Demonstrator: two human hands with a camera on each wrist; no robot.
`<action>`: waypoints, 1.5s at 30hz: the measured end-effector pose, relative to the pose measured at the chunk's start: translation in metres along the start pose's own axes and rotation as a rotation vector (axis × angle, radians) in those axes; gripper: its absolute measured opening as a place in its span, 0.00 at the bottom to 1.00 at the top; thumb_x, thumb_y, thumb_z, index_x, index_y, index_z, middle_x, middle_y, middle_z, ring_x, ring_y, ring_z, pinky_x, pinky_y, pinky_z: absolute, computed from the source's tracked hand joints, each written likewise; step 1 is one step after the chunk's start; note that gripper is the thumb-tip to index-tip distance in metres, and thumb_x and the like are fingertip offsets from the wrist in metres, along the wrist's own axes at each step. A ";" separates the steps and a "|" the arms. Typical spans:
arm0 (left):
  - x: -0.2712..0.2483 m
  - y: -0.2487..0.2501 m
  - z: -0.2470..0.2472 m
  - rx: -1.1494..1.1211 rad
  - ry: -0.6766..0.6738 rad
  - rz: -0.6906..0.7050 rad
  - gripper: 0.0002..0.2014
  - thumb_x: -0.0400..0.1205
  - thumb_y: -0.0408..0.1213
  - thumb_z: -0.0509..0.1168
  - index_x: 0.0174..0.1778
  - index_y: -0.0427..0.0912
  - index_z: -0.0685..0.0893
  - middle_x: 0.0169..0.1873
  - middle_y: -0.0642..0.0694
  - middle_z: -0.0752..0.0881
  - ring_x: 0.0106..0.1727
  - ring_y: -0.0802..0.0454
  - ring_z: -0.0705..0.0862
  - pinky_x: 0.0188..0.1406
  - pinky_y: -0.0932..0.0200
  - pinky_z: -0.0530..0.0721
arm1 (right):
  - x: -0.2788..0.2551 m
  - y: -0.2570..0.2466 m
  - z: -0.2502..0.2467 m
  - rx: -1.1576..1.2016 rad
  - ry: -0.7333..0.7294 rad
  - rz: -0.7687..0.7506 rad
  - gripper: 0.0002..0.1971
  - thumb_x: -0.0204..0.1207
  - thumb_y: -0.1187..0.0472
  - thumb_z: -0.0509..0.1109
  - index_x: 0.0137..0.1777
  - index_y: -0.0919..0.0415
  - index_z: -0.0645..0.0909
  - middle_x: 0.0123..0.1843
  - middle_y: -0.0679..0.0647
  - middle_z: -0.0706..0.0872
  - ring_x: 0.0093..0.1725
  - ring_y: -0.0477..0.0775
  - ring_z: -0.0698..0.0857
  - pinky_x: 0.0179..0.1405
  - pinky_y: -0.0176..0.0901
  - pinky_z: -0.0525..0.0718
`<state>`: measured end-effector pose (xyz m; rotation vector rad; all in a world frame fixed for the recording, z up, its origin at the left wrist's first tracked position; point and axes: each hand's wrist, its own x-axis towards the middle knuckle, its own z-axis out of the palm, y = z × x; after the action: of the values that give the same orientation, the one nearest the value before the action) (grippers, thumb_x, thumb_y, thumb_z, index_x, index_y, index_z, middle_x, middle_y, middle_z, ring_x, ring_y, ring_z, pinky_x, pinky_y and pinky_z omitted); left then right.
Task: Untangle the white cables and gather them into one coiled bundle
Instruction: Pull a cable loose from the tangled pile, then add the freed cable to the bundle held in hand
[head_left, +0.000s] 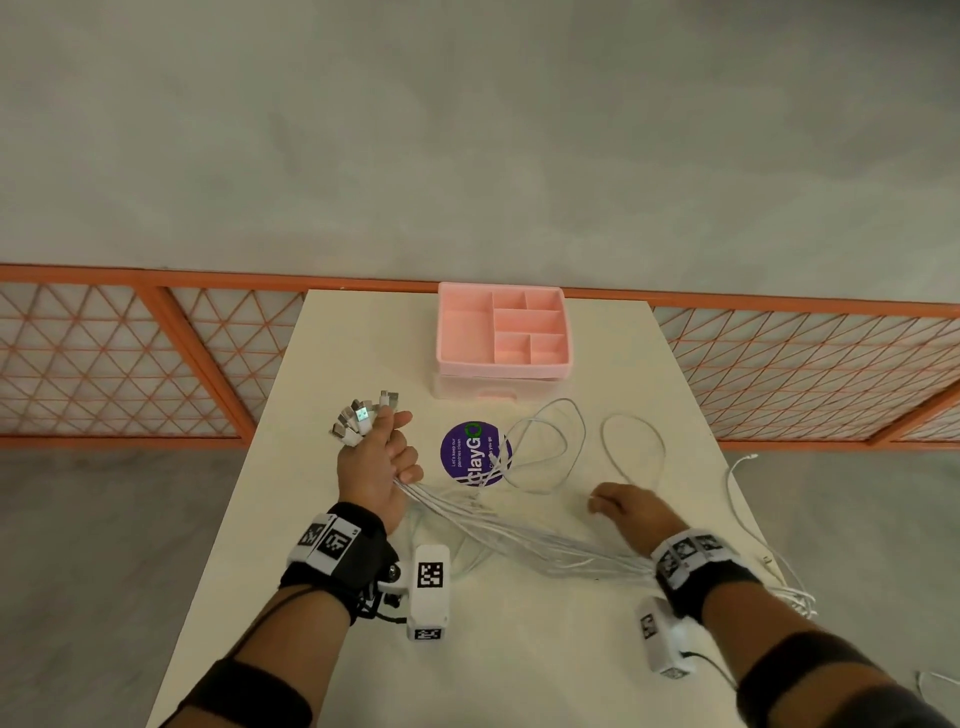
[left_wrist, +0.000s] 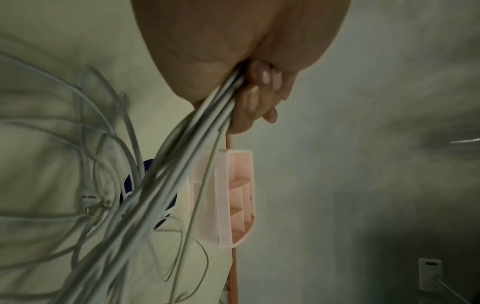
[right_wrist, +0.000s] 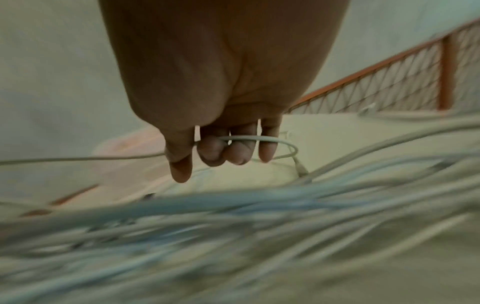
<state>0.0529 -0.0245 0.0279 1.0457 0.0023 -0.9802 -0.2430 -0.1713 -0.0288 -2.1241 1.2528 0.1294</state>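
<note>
My left hand (head_left: 397, 454) grips a bundle of white cables (head_left: 519, 538) just below their USB plugs (head_left: 361, 415), which fan out above the fist. In the left wrist view the fingers (left_wrist: 255, 96) curl round the cables (left_wrist: 182, 164). From there the strands run diagonally across the table and pass under my right wrist. My right hand (head_left: 605, 504) hovers palm down over the table. In the right wrist view its thumb and fingers (right_wrist: 221, 152) pinch a single white cable (right_wrist: 103, 158). Loose loops (head_left: 550, 441) lie beyond both hands.
A pink compartment organiser (head_left: 467, 364) stands at the far middle of the cream table (head_left: 363, 338). A purple round sticker (head_left: 465, 452) lies under some loops. One cable end (head_left: 737, 499) trails off the right edge. An orange mesh fence (head_left: 104, 364) runs behind the table.
</note>
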 end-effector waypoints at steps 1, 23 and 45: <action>0.001 0.003 -0.002 -0.007 0.004 -0.002 0.14 0.87 0.45 0.63 0.46 0.37 0.84 0.19 0.54 0.66 0.17 0.60 0.61 0.14 0.67 0.61 | 0.000 0.017 -0.011 -0.067 0.014 0.064 0.11 0.85 0.50 0.62 0.41 0.42 0.81 0.50 0.46 0.88 0.52 0.53 0.85 0.59 0.47 0.80; 0.001 -0.005 0.002 0.193 -0.137 -0.126 0.14 0.87 0.44 0.63 0.48 0.36 0.83 0.19 0.53 0.66 0.17 0.60 0.61 0.14 0.67 0.60 | -0.025 0.085 -0.052 -0.061 0.202 0.691 0.21 0.79 0.70 0.63 0.73 0.66 0.77 0.73 0.69 0.77 0.70 0.69 0.78 0.68 0.53 0.76; -0.018 -0.013 -0.004 0.561 -0.331 0.006 0.14 0.80 0.39 0.61 0.46 0.30 0.82 0.28 0.35 0.78 0.27 0.42 0.78 0.30 0.51 0.77 | -0.001 -0.242 0.007 0.223 0.042 -0.537 0.19 0.76 0.43 0.73 0.59 0.55 0.87 0.56 0.48 0.86 0.55 0.44 0.83 0.59 0.37 0.80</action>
<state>0.0350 -0.0109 0.0240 1.3744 -0.5760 -1.1707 -0.0462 -0.0881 0.0841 -2.1910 0.6459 -0.2758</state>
